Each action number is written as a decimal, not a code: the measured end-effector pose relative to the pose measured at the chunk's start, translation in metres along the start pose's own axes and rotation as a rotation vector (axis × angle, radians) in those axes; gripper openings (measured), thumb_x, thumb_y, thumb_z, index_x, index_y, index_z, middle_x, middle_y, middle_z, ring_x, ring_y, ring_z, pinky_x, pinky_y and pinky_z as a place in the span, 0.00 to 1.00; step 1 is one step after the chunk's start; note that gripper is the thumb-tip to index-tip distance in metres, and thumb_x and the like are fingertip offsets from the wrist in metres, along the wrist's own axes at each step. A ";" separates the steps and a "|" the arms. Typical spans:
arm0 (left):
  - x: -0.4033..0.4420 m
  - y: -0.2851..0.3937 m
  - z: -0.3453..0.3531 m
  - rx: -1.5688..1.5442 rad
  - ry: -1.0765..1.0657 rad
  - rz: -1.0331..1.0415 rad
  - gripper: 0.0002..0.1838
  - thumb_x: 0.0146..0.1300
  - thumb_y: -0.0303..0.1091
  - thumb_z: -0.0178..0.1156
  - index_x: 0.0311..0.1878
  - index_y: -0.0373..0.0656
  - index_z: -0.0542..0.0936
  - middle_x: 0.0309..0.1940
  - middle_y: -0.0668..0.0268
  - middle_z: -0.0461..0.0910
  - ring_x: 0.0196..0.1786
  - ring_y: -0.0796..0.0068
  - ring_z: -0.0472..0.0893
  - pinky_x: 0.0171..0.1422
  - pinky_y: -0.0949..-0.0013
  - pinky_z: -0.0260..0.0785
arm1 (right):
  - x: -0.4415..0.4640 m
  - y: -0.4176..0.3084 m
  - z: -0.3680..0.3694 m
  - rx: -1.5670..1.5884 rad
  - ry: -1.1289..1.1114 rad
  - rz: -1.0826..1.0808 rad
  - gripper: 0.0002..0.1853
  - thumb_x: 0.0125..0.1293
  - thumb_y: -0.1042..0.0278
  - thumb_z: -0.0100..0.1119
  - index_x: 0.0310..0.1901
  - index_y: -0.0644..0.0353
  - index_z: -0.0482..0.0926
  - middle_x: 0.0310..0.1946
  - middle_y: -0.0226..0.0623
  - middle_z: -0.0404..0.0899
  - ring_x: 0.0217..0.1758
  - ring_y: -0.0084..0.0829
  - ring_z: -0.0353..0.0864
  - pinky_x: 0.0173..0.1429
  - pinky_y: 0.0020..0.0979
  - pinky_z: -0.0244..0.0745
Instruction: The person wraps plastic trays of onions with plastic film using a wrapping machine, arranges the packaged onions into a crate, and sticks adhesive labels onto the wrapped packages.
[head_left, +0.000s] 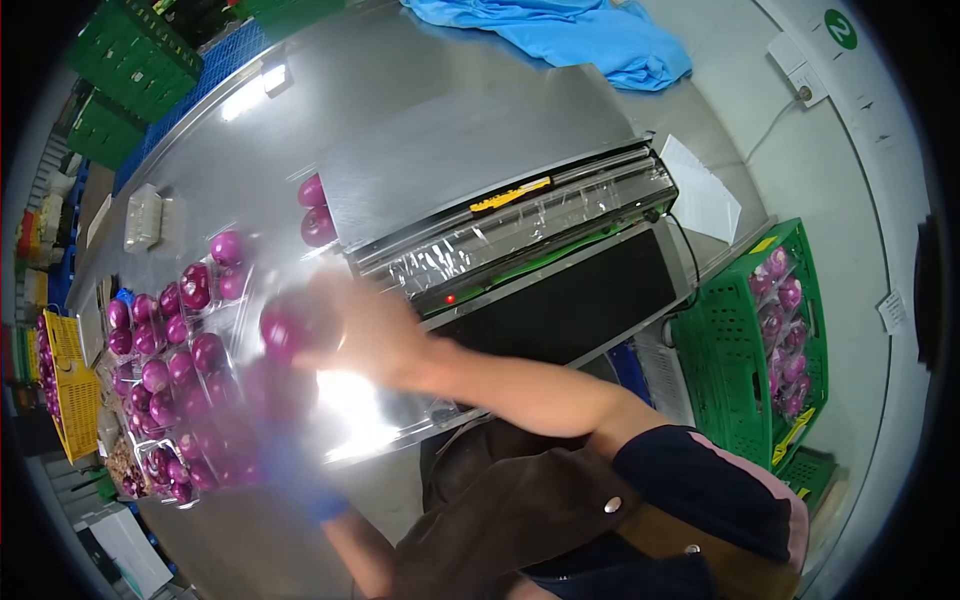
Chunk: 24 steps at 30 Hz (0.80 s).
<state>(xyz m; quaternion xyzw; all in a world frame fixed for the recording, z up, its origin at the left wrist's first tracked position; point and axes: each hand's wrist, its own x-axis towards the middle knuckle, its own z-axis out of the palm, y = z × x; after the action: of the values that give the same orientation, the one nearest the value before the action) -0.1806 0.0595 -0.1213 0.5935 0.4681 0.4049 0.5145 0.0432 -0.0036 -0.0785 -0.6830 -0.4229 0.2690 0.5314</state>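
My right hand [365, 330] is bare and blurred by motion over the steel table, left of the film wrapper. Its fingers are around a red onion [283, 328], which is blurred too. Lower down, my left hand [292, 470] wears a blue glove; motion smears its fingers, so its grip does not show. A purple blur lies between the hands. Beside them, several red onions [155, 376] sit in clear trays on the table. Two more onions [318, 226] lie at the edge of the wrapper's steel plate.
The film wrapper [530, 225] has a black pad [570, 300] in front. A green crate [735, 350] of wrapped onions stands at right. Stacked clear trays [143, 218], a yellow basket [75, 385], green crates [135, 55] and a blue cloth [590, 40] surround the table [370, 70].
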 end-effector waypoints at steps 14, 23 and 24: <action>0.077 0.079 0.257 0.235 -0.756 -0.164 0.20 0.56 0.29 0.58 0.53 0.36 0.78 0.40 0.65 0.82 0.38 0.76 0.80 0.43 0.72 0.73 | 0.007 0.101 -0.257 -0.424 0.292 0.195 0.37 0.53 0.42 0.65 0.54 0.67 0.72 0.48 0.51 0.78 0.49 0.42 0.80 0.53 0.36 0.74; 0.077 0.053 0.204 1.129 -0.799 1.455 0.37 0.41 0.21 0.60 0.60 0.60 0.76 0.62 0.69 0.71 0.55 0.65 0.73 0.63 0.63 0.62 | -0.032 0.126 -0.351 -1.019 -0.410 -0.548 0.22 0.60 0.71 0.58 0.58 0.43 0.73 0.63 0.28 0.69 0.38 0.35 0.82 0.37 0.31 0.79; 0.076 0.049 0.197 1.066 -0.806 1.374 0.34 0.43 0.21 0.59 0.58 0.57 0.77 0.59 0.67 0.74 0.53 0.65 0.74 0.61 0.63 0.64 | -0.035 0.132 -0.350 -0.837 -0.360 -0.534 0.19 0.61 0.72 0.58 0.54 0.46 0.75 0.59 0.29 0.72 0.38 0.34 0.83 0.36 0.29 0.79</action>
<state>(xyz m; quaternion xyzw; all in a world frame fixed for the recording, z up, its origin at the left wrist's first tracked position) 0.0340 0.0856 -0.1006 0.9892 -0.0717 0.1175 -0.0506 0.3501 -0.2185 -0.1055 -0.6483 -0.7379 0.0454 0.1820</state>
